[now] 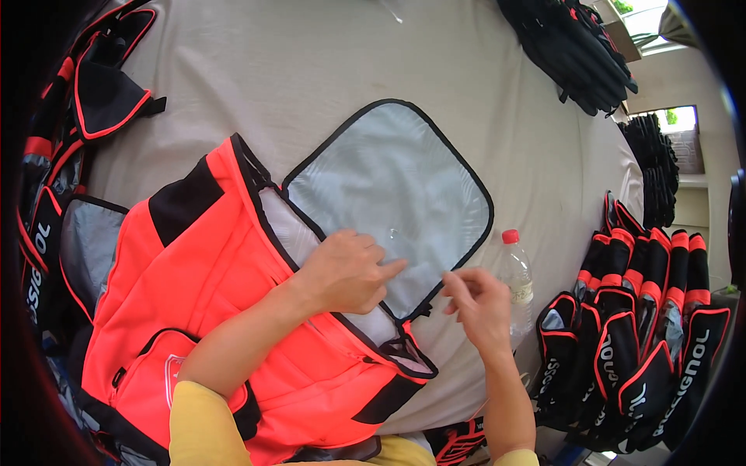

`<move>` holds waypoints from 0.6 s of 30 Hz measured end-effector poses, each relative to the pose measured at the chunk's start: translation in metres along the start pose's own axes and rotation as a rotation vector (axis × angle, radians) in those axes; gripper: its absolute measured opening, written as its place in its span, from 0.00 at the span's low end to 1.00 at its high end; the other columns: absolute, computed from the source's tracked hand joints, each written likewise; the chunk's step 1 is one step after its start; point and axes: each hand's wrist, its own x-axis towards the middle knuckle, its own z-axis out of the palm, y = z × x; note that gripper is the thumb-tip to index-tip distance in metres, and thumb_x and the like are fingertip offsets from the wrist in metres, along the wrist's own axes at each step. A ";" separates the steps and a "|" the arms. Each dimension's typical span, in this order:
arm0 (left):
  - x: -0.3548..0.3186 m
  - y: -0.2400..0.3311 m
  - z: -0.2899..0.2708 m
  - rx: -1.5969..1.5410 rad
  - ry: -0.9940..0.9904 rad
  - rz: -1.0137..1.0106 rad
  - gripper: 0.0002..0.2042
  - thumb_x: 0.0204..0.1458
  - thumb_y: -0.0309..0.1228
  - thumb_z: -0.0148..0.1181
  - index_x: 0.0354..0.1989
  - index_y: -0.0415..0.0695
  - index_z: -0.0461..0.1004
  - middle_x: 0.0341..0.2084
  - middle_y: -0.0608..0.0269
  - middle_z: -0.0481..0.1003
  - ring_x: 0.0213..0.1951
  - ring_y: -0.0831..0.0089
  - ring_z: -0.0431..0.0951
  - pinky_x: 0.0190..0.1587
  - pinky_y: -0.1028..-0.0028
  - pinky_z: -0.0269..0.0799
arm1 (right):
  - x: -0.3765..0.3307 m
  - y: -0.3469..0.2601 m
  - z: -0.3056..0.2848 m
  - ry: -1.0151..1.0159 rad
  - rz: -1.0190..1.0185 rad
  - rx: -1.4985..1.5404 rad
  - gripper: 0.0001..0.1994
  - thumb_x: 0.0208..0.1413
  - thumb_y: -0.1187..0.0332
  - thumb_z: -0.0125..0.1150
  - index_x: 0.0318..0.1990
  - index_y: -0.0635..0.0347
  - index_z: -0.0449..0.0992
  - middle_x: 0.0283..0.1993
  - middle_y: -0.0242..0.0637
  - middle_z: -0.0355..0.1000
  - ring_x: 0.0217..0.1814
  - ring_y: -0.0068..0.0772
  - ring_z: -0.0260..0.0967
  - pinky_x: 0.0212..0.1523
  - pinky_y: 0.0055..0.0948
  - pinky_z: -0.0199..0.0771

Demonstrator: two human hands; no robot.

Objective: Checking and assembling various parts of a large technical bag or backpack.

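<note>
A bright orange and black backpack (256,295) lies tilted across the table in front of me, its top open. Its flap (350,186) is folded away from me, showing a grey lining edged in black binding. My left hand (346,272) is over the bag's mouth with most fingers curled and the index finger pointing across the lining. What those curled fingers may hold is hidden. Beside the flap's right edge, my right hand (475,303) has thumb and index finger pinched close together. Anything between them is too small to make out.
A clear plastic bottle (516,291) with a red cap stands just beyond my right hand. Black and orange bags are stacked at the right (637,349) and along the left edge (109,93). Dark bags (575,58) lie at the far right. Pale cloth (256,70) covers the table.
</note>
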 end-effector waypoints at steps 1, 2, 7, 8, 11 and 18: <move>-0.001 -0.002 0.000 -0.011 0.006 -0.008 0.20 0.40 0.32 0.66 0.45 0.54 0.87 0.20 0.69 0.70 0.27 0.67 0.74 0.33 0.64 0.70 | 0.014 -0.021 0.013 -0.218 0.168 0.103 0.18 0.64 0.59 0.71 0.39 0.70 0.82 0.27 0.36 0.81 0.21 0.20 0.74 0.21 0.23 0.70; -0.001 -0.002 -0.001 -0.015 0.007 -0.005 0.20 0.40 0.32 0.66 0.45 0.54 0.87 0.20 0.69 0.70 0.27 0.67 0.74 0.33 0.64 0.70 | 0.029 -0.025 0.026 -0.261 0.175 0.069 0.18 0.65 0.58 0.71 0.37 0.69 0.83 0.27 0.36 0.81 0.20 0.19 0.73 0.20 0.22 0.68; 0.004 -0.001 0.001 0.036 0.142 -0.109 0.18 0.39 0.33 0.66 0.43 0.49 0.87 0.38 0.60 0.78 0.49 0.57 0.78 0.51 0.55 0.74 | 0.061 -0.019 0.039 -0.400 0.276 0.022 0.19 0.65 0.56 0.70 0.32 0.68 0.83 0.25 0.36 0.80 0.18 0.18 0.70 0.18 0.22 0.65; 0.004 0.000 -0.002 0.033 0.140 -0.116 0.18 0.39 0.33 0.66 0.43 0.49 0.87 0.38 0.60 0.78 0.49 0.57 0.78 0.51 0.55 0.74 | 0.059 -0.017 0.039 -0.395 0.294 0.053 0.19 0.65 0.57 0.71 0.31 0.66 0.82 0.24 0.34 0.79 0.17 0.17 0.68 0.17 0.21 0.62; 0.009 0.001 -0.007 0.053 0.089 -0.126 0.15 0.38 0.33 0.66 0.37 0.46 0.88 0.55 0.51 0.77 0.65 0.45 0.72 0.66 0.39 0.64 | 0.065 -0.012 0.046 -0.371 0.308 0.121 0.18 0.65 0.58 0.71 0.30 0.64 0.81 0.22 0.32 0.77 0.15 0.15 0.64 0.15 0.20 0.58; 0.007 0.002 -0.008 -0.065 0.060 -0.155 0.11 0.41 0.35 0.67 0.30 0.43 0.87 0.62 0.43 0.74 0.69 0.40 0.68 0.71 0.29 0.52 | 0.050 -0.009 0.041 -0.307 0.386 0.126 0.18 0.66 0.59 0.70 0.29 0.63 0.80 0.20 0.30 0.74 0.15 0.15 0.62 0.15 0.20 0.57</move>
